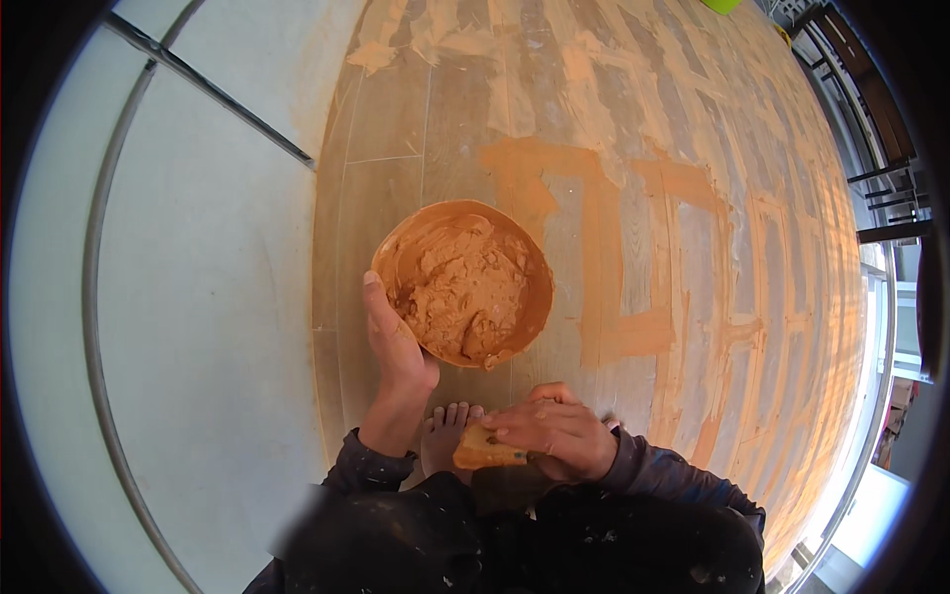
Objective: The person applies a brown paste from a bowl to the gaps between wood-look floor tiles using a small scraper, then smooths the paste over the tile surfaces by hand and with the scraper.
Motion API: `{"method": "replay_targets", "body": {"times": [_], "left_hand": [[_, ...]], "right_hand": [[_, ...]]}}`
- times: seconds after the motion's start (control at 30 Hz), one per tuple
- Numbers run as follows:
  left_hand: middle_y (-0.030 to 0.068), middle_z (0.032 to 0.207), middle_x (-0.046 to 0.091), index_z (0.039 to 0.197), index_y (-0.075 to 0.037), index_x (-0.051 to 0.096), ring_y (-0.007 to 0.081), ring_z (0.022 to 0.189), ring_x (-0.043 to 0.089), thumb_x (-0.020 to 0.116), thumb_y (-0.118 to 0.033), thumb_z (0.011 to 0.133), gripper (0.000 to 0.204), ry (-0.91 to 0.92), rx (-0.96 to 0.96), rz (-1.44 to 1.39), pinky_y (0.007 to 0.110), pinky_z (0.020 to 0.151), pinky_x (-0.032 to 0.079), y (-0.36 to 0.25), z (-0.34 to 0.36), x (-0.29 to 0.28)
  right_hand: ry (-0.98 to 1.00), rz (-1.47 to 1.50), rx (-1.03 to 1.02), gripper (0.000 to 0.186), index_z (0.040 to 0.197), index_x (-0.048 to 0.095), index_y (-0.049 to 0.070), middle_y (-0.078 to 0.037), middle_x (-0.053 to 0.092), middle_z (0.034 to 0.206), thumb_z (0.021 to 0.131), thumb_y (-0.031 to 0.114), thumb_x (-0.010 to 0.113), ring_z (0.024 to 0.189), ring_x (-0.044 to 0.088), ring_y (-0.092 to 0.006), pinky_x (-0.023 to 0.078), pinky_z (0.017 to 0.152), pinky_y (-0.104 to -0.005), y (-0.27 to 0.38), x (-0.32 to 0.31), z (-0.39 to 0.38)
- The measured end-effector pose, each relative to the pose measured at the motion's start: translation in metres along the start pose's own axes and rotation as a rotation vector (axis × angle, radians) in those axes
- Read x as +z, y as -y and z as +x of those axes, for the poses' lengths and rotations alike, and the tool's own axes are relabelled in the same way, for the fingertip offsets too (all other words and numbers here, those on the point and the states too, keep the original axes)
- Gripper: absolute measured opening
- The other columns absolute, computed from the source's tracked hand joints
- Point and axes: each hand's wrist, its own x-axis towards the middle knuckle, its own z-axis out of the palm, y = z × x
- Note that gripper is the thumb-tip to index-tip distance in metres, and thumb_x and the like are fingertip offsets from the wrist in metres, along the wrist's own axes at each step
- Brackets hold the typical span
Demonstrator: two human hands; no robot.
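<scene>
A round orange bowl (546,297) is filled with thick, lumpy orange grout (470,282). My left hand (398,346) grips it from the left and below, thumb up along the outer wall, the other fingers hidden under it. Closer to my body, my right hand (559,436) is closed on a small flat spreader (485,450) smeared with orange. The spreader is held low, above my bare foot (450,433), apart from the bowl. Part of it is hidden by my fingers.
Wood-look floor tiles (386,203) lie beneath, with orange grout bands (638,335) along joints to the right and far side. A white wall (213,287) with a metal strip rises at left. Dark furniture (871,89) stands far right; a green object (720,5) shows at the top.
</scene>
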Motion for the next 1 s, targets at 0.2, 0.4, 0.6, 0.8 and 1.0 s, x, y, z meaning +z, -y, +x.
{"method": "replay_targets", "body": {"times": [0.2,0.4,0.6,0.8,1.0], "left_hand": [[0.0158,0.143,0.055,0.148,-0.003,0.042,0.027,0.127,0.061,0.03,-0.061,0.108,0.072,0.188,0.165,0.126,0.043,0.104,0.055,0.005,-0.001,-0.004],[0.0158,0.134,0.061,0.142,0.0,0.047,0.026,0.118,0.066,0.028,-0.054,0.111,0.065,0.144,0.266,0.303,0.041,0.098,0.057,0.013,-0.01,0.0],[0.0121,0.123,0.063,0.128,0.001,0.053,0.0184,0.11,0.064,0.033,-0.048,0.112,0.055,0.109,0.252,0.301,0.034,0.096,0.053,0.032,-0.011,0.0],[0.0148,0.137,0.059,0.144,-0.003,0.046,0.0256,0.122,0.063,0.03,-0.055,0.11,0.064,0.09,0.025,0.183,0.042,0.099,0.056,0.027,-0.005,-0.012],[0.0128,0.142,0.056,0.147,-0.006,0.044,0.026,0.127,0.061,0.03,-0.058,0.109,0.066,-0.026,-0.012,0.164,0.042,0.104,0.055,0.008,-0.021,-0.066]], "right_hand": [[-0.217,-0.365,0.274,0.036,0.12,0.065,-0.002,-0.018,0.07,0.104,0.085,-0.007,0.065,0.095,0.063,-0.0385,0.053,0.084,-0.0421,-0.025,-0.035,0.047],[-0.048,-0.267,0.39,0.024,0.11,0.065,-0.003,-0.021,0.067,0.096,0.086,0.0,0.063,0.095,0.061,-0.0409,0.052,0.082,-0.0469,-0.028,-0.003,0.054],[0.139,0.084,0.535,0.029,0.118,0.065,-0.003,-0.02,0.07,0.097,0.09,0.001,0.065,0.092,0.067,-0.0327,0.053,0.08,-0.0396,-0.038,-0.024,0.064],[0.063,0.805,0.807,0.027,0.127,0.063,-0.002,-0.008,0.075,0.104,0.1,0.005,0.064,0.098,0.068,-0.0106,0.054,0.082,-0.029,-0.065,-0.052,0.046],[-0.194,0.52,0.656,0.028,0.126,0.065,0.001,-0.011,0.076,0.105,0.098,0.0,0.063,0.099,0.07,-0.0144,0.055,0.079,-0.031,-0.156,-0.086,0.052]]}}
